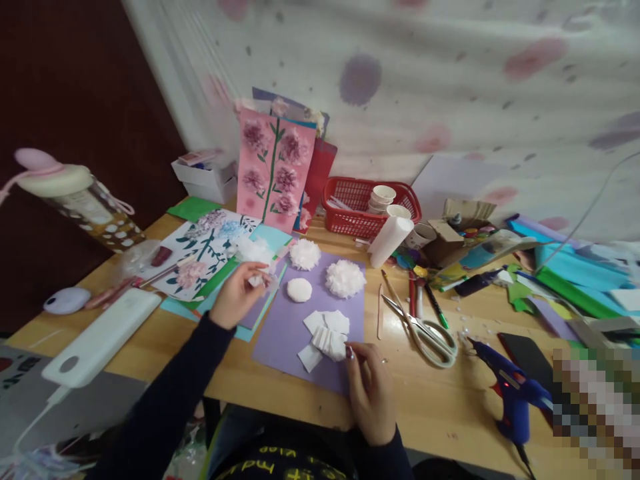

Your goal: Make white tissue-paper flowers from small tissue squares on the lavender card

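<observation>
My left hand (239, 293) is raised over the left edge of the purple paper sheet (280, 343), its fingers closed round a small white bit of paper. Beside those fingers sits a crumpled whitish clump (254, 251). At the lower right of the sheet, the thumb and finger of my right hand (371, 390) pinch the edge of a pleated white paper (329, 341). Under and around it lie flat white paper pieces (311, 357). Two fluffy white paper flowers (345, 278) and a white round disc (299, 290) rest farther up the sheet.
To the right are scissors (430, 340), a brush, pens and a blue glue gun (515, 387). A white paper roll (391, 241) stands before a red basket (350, 210). Flower cards (275, 170) lean at the back. A white power bank (103, 337) and bottle (85, 200) occupy the left.
</observation>
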The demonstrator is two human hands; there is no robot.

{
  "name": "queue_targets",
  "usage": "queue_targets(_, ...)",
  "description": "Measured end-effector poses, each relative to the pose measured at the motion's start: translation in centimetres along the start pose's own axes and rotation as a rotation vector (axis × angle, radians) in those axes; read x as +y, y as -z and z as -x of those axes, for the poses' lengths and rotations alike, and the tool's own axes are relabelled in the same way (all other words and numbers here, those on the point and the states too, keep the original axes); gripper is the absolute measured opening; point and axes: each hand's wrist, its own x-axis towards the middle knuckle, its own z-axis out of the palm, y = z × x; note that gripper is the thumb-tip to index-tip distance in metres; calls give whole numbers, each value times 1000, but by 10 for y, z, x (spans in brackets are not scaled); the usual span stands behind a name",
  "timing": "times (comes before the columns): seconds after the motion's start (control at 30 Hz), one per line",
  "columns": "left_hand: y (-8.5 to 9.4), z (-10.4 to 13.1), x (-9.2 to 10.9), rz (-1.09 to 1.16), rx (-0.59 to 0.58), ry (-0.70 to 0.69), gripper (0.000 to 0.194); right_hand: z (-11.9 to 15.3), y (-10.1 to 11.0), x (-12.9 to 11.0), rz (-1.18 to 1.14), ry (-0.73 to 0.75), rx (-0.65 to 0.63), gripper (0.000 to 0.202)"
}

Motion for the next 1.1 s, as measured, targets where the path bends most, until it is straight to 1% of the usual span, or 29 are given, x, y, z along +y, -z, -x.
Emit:
queue_targets(0.03, 8, -11, -4, -140, 78, 0, 30, 1, 0, 3, -21, -36, 31, 10)
queue_targets(0.07, 14, -20, -7, -288, 182, -9, 29, 2, 0, 4, -42, -79, 62, 10)
queue_targets(0.1, 18, -24, -9, -357, 245, -9, 32, 3, 1, 6, -57, -124, 92, 10)
queue_targets(0.17, 15, -23, -10, -460, 354, -38, 38, 2, 2, 6, -67, -199, 127, 12)
queue_targets(0.23, 2, -10, -5, -509, 372, -142, 36, -1, 3, 3, -45, -219, 120, 13)
queue_targets(0.27, -8, -1, -2, -512, 328, -220, 30, -3, 3, 2, -23, -208, 105, 13)
queue_targets(0.33, -30, 18, 6, -466, 160, -304, 15, -6, 3, 0, 43, -164, 64, 12)
queue_targets(0.4, -51, 36, 15, -383, -57, -326, 10, -9, 2, -1, 123, -127, 30, 11)
queue_targets(0.47, -66, 47, 21, -352, -186, -322, 9, -9, 1, 0, 170, -108, 15, 7)
queue_targets(0.53, -73, 52, 24, -329, -199, -314, 9, -9, 1, 1, 157, -105, 23, 6)
queue_targets(0.6, -75, 54, 25, -287, -162, -297, 7, -8, 2, 2, 101, -112, 38, 7)
queue_targets(0.67, -75, 54, 26, -223, -162, -272, 7, -7, 3, 2, 19, -119, 53, 7)
queue_targets(0.7, -75, 55, 26, -182, -191, -255, 9, -7, 3, 2, -30, -124, 56, 7)
queue_targets(0.8, -81, 58, 28, -31, -346, -190, 22, -7, 4, -2, -181, -143, 58, 9)
queue_targets(0.83, -84, 59, 29, 17, -390, -159, 22, -7, 4, -4, -224, -150, 52, 9)
queue_targets(0.9, -91, 62, 29, 104, -443, -72, 14, -7, 4, -8, -296, -157, 39, 10)
queue_targets(0.97, -95, 64, 30, 202, -445, 52, 13, -6, 4, -13, -357, -178, 40, 9)
queue_targets(1.03, -97, 65, 30, 294, -431, 167, 17, -5, 5, -17, -394, -220, 78, 6)
queue_targets(1.1, -96, 65, 32, 347, -422, 220, 21, -3, 7, -20, -391, -247, 112, 6)
